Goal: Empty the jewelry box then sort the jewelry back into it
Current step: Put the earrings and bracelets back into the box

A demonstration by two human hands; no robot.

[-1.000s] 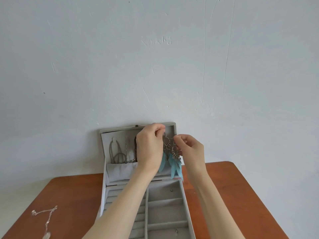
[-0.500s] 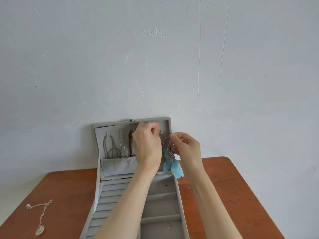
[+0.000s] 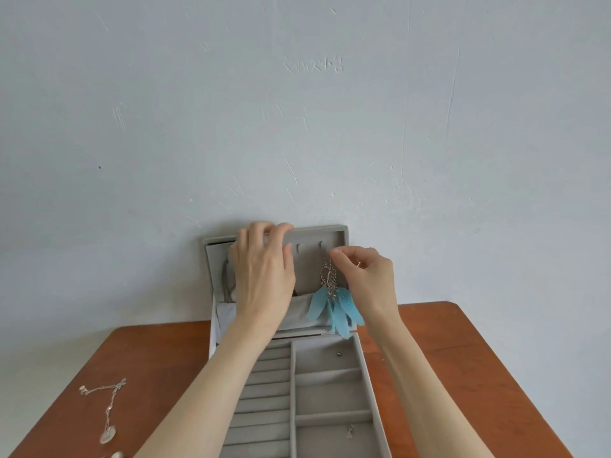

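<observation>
— What does the right hand (image 3: 367, 276) have?

— Its thumb and forefinger are pinched together on the top of a feather earring (image 3: 334, 300), just right of centre in the frame. The silver chain part hangs from the grip, and the blue feathers drop below it, over the lower edge of the lid (image 3: 317, 233) and the back rim of the box (image 3: 330, 391).

— And the left hand (image 3: 264, 276)?

— It is up against the inside of the raised lid, fingers curled over the lid's top edge, a little left of centre. It covers much of the lid's lining. Whether it grips anything besides the edge, I cannot tell.

— What else is in the lid?

— Small hooks (image 3: 309, 247) show between the two hands near the top. At the far left of the lid a thin necklace (image 3: 226, 279) hangs, its lower end tucked into the grey pocket (image 3: 297, 312) across the lid's bottom.

— And the box itself?

— It sits open at lower centre on the brown table (image 3: 463, 375), lid leaning on the pale wall (image 3: 297, 110). Ring rolls fill its left side, square compartments its right; a small dark piece (image 3: 339, 354) lies in the top compartment, another small piece (image 3: 350, 430) in the lowest one seen.

— Anything outside it?

— A silver chain (image 3: 105, 408) with a pale pendant lies on the table at lower left, well apart from the box.
</observation>
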